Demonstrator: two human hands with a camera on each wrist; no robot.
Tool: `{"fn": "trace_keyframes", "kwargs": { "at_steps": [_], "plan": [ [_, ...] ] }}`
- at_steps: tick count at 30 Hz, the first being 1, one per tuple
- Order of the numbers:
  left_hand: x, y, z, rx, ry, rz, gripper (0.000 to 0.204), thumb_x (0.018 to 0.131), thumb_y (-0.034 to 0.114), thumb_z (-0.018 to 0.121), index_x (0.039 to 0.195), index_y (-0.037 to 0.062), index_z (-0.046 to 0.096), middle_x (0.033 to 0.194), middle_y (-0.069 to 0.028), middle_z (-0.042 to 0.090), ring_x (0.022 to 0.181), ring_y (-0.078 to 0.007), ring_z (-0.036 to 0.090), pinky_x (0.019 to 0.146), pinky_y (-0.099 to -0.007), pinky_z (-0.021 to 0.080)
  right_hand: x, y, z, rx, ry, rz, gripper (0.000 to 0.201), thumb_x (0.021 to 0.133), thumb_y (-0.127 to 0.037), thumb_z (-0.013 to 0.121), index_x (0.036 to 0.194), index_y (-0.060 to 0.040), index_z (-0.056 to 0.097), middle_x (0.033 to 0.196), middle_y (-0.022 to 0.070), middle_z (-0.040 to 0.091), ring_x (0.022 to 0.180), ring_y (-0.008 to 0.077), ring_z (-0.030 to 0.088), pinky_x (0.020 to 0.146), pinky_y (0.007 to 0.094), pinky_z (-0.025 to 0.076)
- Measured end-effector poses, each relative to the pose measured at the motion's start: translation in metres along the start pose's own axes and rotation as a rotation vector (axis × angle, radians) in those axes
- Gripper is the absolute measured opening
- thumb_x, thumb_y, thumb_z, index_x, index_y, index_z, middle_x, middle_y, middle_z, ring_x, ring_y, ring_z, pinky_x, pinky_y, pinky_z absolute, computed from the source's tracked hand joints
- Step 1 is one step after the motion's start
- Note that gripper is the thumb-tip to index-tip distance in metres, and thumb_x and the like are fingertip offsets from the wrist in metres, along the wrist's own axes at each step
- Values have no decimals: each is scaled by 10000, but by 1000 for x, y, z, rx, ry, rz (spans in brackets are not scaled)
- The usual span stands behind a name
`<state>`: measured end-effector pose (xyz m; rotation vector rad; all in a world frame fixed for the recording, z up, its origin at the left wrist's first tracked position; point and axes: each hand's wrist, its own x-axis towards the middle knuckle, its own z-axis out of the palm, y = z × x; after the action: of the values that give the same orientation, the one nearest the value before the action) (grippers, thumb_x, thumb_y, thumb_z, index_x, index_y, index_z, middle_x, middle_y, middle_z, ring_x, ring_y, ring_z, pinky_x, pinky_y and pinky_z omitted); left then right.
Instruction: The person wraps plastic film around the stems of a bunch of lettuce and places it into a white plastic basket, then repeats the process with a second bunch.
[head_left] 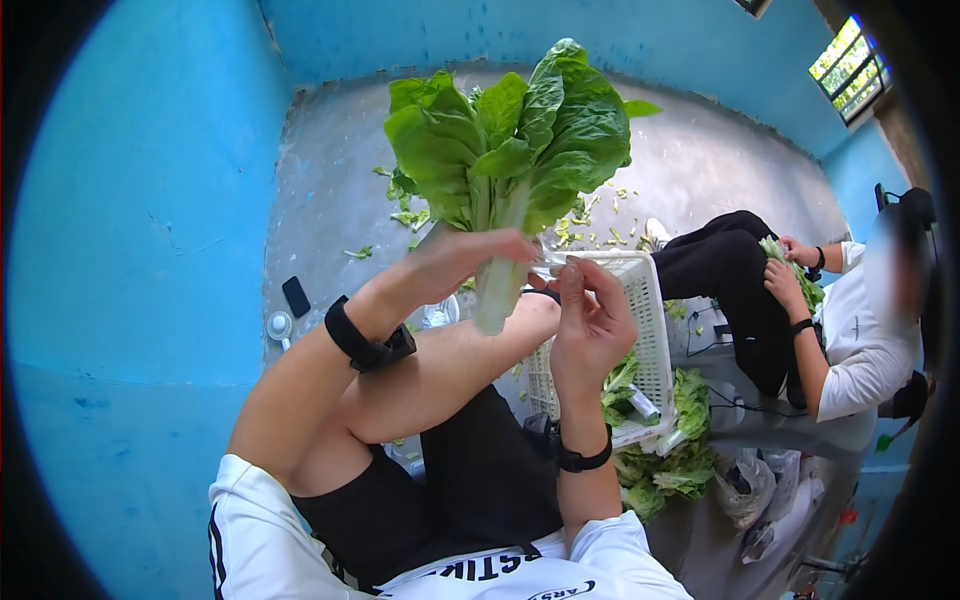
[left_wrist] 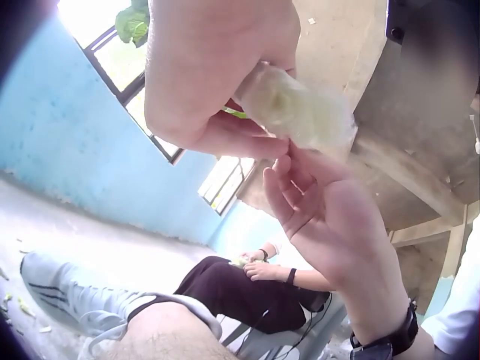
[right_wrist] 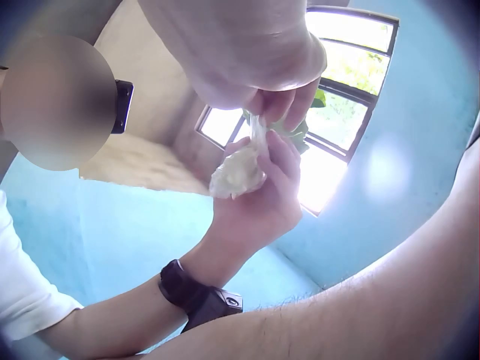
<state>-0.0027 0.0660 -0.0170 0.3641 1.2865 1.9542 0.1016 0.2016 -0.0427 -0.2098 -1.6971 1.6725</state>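
Note:
A head of leafy greens point(head_left: 540, 130) stands upright, leaves up, in front of me in the head view. My left hand point(head_left: 450, 265) grips its pale stalk just below the leaves. The stalk's cut end sticks out under that hand, and clear film point(left_wrist: 341, 124) shows around it in the left wrist view. With thumb and fingertips, my right hand point(head_left: 597, 325) pinches a strip of clear film point(head_left: 545, 262) beside the stalk. Drawn taut, the strip point(right_wrist: 259, 135) runs between both hands in the right wrist view. The left palm is hidden behind the stalk and fingers.
Right of my knee stands a white plastic crate point(head_left: 655, 330) with wrapped greens inside; more greens point(head_left: 690, 405) lie beside it. Another person point(head_left: 850, 330) sits at right, handling greens. Leaf scraps point(head_left: 408, 217), a phone point(head_left: 296, 297) and plastic bags point(head_left: 755, 490) are on the floor.

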Motion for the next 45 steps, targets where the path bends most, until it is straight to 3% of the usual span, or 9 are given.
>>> {"fn": "trace_keyframes", "kwargs": {
  "at_steps": [6,14,19,21,28,30,37,39,45],
  "plan": [
    [5,-6,9,136,47,141,194,813,101,656,966,-14,628,899,-71,651,760,-139,633,644,-294,531,4,-7,-10,-459,-89,-565,194,766,68,700,938,-16,672,833,115,675,733,274,644,665,339,513],
    [-4,4,21,328,115,-6,229,817,74,647,1016,-23,589,825,-83,625,661,-147,623,536,-279,498,9,-9,-17,-619,-253,-724,260,709,49,703,953,-37,672,891,88,672,791,255,640,643,353,507],
    [-13,6,15,134,4,-57,217,831,103,636,1011,-5,582,769,-81,603,580,-137,578,488,-270,456,24,-12,-20,-630,-344,-853,257,730,14,693,973,-67,673,1096,88,633,984,298,623,886,432,524],
    [-10,4,7,52,-52,-227,237,870,188,591,1024,8,580,731,-77,588,576,-146,576,497,-278,462,24,-11,-18,-577,-374,-794,220,756,7,674,962,-65,654,1113,81,646,1059,304,618,1015,499,445],
    [-14,8,23,96,-33,-106,619,923,630,460,1020,32,590,681,-62,571,529,-100,553,420,-221,422,25,-21,-18,-726,-516,-895,159,755,-29,644,902,-82,615,1081,25,669,1066,196,639,1096,538,339],
    [-14,7,26,217,-83,-14,877,857,793,276,1270,62,528,716,-33,581,465,-90,520,379,-209,399,25,-19,-19,-705,-539,-889,184,750,-23,671,918,-83,624,1041,39,674,1032,220,651,1095,551,329],
    [-12,-2,19,385,-104,-165,944,836,822,197,1420,111,407,726,-17,551,504,-67,497,413,-208,407,23,-14,-15,-617,-480,-849,165,745,-14,678,888,-90,651,855,20,666,835,207,673,1031,521,421],
    [-6,-10,19,564,-18,-133,1007,735,915,108,944,37,556,590,-33,490,520,-109,530,455,-254,430,23,-14,-15,-594,-470,-813,161,748,-3,694,888,-75,659,839,41,671,793,236,674,1008,520,440],
    [-6,-3,26,711,9,-20,1007,730,913,71,850,23,526,611,-62,509,538,-126,541,478,-267,441,27,-12,-6,-547,-394,-775,128,754,18,690,862,-46,661,806,55,648,678,264,617,834,418,517]
  ]
}}
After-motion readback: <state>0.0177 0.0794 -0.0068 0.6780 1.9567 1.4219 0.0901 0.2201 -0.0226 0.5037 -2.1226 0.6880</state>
